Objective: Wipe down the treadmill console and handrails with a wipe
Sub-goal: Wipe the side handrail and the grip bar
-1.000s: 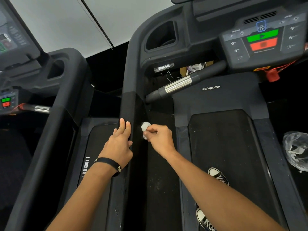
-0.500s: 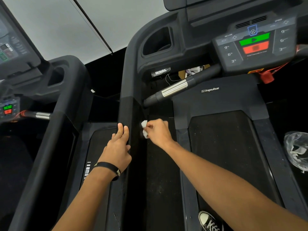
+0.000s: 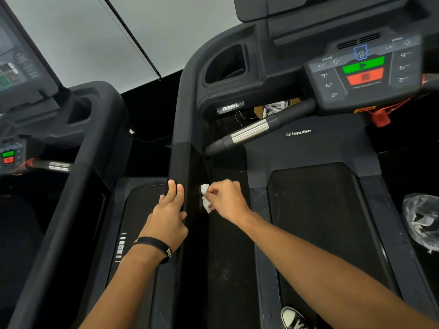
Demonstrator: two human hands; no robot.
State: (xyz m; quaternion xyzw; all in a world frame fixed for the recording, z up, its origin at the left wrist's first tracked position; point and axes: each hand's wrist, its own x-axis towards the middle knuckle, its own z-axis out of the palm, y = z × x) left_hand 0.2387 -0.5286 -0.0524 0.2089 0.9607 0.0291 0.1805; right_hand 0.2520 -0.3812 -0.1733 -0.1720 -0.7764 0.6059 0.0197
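The right hand (image 3: pixel 226 198) has its grip clenched round a crumpled white wipe (image 3: pixel 205 197), pinching it between thumb and curled fingers and pressing it against the inner face of the left handrail (image 3: pixel 183 162). The left hand (image 3: pixel 169 216) rests on the outer side of the same rail, just across from the wipe, its grip released, fingers straight and pointing up along the rail. A black wristband (image 3: pixel 158 245) circles the left wrist. Ahead, a short bar with a chrome sleeve (image 3: pixel 249 132) juts out under the console (image 3: pixel 363 74), which carries a green and a red button. The belt (image 3: pixel 320 222) lies to the right, a sneaker (image 3: pixel 293 318) on it. A clear plastic bag (image 3: pixel 421 219) sits at the far right.
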